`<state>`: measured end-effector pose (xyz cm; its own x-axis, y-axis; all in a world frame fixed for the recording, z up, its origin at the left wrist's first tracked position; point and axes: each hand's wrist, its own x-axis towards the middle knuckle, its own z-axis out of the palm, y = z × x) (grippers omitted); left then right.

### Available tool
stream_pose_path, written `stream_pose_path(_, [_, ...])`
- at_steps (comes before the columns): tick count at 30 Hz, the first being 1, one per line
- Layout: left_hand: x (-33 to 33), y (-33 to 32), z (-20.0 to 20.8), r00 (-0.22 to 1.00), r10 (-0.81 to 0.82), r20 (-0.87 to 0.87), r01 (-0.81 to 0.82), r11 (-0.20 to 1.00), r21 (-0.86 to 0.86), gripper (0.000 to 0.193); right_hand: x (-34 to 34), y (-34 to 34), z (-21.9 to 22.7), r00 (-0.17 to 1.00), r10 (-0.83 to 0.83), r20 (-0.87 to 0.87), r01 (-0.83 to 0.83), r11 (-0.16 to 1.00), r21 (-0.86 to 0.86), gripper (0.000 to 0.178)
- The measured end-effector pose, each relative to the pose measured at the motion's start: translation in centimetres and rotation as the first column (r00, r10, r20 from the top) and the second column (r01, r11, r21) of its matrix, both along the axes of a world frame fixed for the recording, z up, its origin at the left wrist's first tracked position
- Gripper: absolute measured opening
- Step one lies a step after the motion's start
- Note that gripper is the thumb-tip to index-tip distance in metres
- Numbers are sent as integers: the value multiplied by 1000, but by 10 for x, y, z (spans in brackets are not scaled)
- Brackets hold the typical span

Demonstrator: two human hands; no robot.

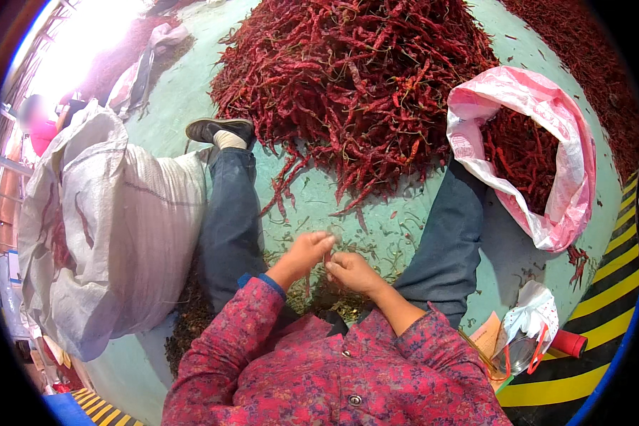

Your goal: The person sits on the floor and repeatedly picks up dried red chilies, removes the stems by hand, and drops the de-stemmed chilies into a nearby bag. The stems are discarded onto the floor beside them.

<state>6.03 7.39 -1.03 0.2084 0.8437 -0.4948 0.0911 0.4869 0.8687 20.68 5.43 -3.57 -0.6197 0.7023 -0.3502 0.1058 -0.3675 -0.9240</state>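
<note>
Over my lap, my left hand (307, 254) and my right hand (353, 272) come close together, fingertips pinched. A small dried red chilli (327, 258) shows between them, mostly hidden by the fingers. Beyond my hands rises a big heap of dried red chillies (355, 78), its near edge spilling between my legs. On the right stands a pink and white sack (579, 170), mouth rolled open, with red chillies (522, 160) inside. To the left a large white woven sack (156, 206) sits against my leg, some red showing inside its opening.
Bits of green stem (397, 238) litter the pale green floor (291, 195) around my hands. At the lower right are a clear container with a white bag (529, 319) and a red cylinder (569, 343), beside yellow and black floor stripes (603, 302). Another person (42, 131) is at far left.
</note>
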Motion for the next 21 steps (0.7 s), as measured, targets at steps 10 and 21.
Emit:
stream_pose_path(10, [-4, -45, -20, 899, -298, -321, 337, 939, 72, 19, 1, 1, -2, 959, -274, -78, 284, 940, 188, 8])
stream_pose_path(21, [-9, -44, 4, 725, -112, -679, 631, 502, 591, 14, 4, -6, -2, 937, -266, -224, 238, 960, -145, 13])
